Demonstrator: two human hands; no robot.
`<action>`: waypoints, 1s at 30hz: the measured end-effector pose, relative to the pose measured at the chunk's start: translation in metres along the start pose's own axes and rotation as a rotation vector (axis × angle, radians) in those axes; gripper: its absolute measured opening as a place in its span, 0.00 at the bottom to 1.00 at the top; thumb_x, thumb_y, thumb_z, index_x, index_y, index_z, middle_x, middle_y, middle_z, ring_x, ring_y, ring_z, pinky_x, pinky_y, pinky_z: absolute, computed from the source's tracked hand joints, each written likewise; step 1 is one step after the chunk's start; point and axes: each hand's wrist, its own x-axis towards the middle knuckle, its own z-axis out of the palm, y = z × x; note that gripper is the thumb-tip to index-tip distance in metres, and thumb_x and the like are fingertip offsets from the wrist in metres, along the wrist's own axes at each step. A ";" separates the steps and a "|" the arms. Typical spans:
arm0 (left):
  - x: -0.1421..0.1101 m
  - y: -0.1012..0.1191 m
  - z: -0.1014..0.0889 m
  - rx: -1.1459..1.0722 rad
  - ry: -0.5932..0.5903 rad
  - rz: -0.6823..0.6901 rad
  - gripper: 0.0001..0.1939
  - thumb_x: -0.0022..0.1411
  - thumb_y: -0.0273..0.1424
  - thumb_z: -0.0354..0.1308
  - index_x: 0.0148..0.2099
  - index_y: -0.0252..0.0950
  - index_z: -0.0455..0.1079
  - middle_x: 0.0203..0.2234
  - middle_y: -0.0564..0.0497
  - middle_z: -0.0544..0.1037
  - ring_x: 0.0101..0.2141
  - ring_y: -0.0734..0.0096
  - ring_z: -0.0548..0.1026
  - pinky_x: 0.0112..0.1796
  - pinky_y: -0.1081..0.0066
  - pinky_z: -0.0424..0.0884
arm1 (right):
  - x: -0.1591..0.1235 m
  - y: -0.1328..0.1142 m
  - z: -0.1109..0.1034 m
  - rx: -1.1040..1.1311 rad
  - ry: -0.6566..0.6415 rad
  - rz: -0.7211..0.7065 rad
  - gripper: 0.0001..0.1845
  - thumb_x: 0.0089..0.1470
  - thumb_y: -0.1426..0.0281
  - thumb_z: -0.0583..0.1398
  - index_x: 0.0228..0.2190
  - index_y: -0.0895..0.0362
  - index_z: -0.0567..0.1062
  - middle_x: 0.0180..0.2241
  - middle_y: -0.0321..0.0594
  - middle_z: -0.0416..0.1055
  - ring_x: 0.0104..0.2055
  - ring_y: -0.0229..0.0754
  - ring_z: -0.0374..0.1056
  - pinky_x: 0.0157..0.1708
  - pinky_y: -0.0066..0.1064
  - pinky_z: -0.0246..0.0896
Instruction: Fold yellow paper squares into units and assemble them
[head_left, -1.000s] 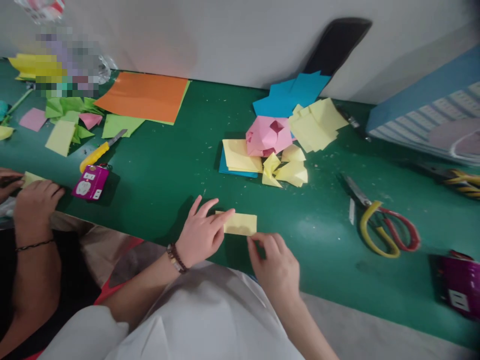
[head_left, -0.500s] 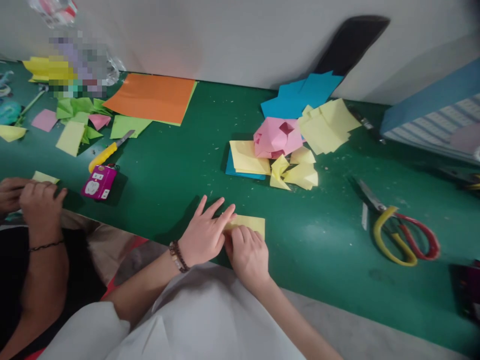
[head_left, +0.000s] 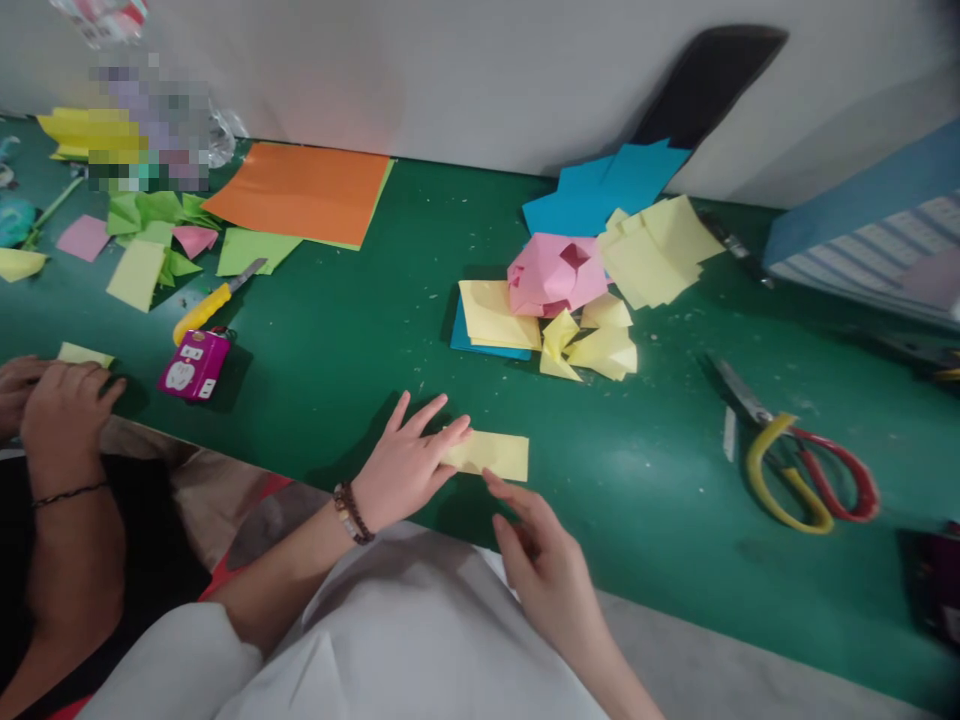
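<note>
A folded yellow paper strip [head_left: 496,455] lies flat on the green table [head_left: 337,330] near its front edge. My left hand [head_left: 405,465] rests on the strip's left end, fingers spread and flat, a bead bracelet on the wrist. My right hand [head_left: 544,560] hovers just below and right of the strip, fingers loosely stretched, its index tip close to the strip's lower edge and holding nothing.
Behind the strip sit a pink folded paper shape [head_left: 555,272], yellow sheets [head_left: 656,250] and blue sheets [head_left: 600,190]. Yellow-and-red scissors [head_left: 795,460] lie at right. At left are a purple box [head_left: 189,365], a yellow knife [head_left: 214,300], orange paper [head_left: 300,190] and another person's hands [head_left: 56,400].
My right hand has slid off the strip and drawn back toward me. The left hand stays on the strip's left end.
</note>
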 end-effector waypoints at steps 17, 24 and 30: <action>0.003 0.004 -0.001 -0.025 0.038 0.066 0.23 0.65 0.22 0.50 0.60 0.41 0.62 0.51 0.50 0.76 0.64 0.62 0.56 0.63 0.45 0.47 | -0.003 0.022 -0.043 0.062 0.254 0.228 0.20 0.56 0.57 0.58 0.45 0.55 0.73 0.38 0.46 0.78 0.14 0.30 0.57 0.13 0.27 0.57; 0.015 0.012 -0.002 0.042 0.015 0.147 0.31 0.62 0.16 0.44 0.64 0.44 0.56 0.52 0.47 0.69 0.57 0.64 0.65 0.62 0.50 0.53 | 0.029 0.015 -0.031 -0.238 0.231 -0.031 0.13 0.55 0.58 0.58 0.31 0.54 0.76 0.24 0.37 0.71 0.19 0.34 0.61 0.20 0.28 0.59; 0.027 0.023 -0.003 0.095 -0.021 0.138 0.32 0.59 0.14 0.45 0.64 0.40 0.57 0.56 0.46 0.67 0.51 0.60 0.65 0.52 0.57 0.65 | 0.029 0.017 -0.033 -0.272 0.368 -0.114 0.11 0.56 0.62 0.58 0.37 0.54 0.74 0.27 0.36 0.70 0.21 0.34 0.61 0.22 0.28 0.61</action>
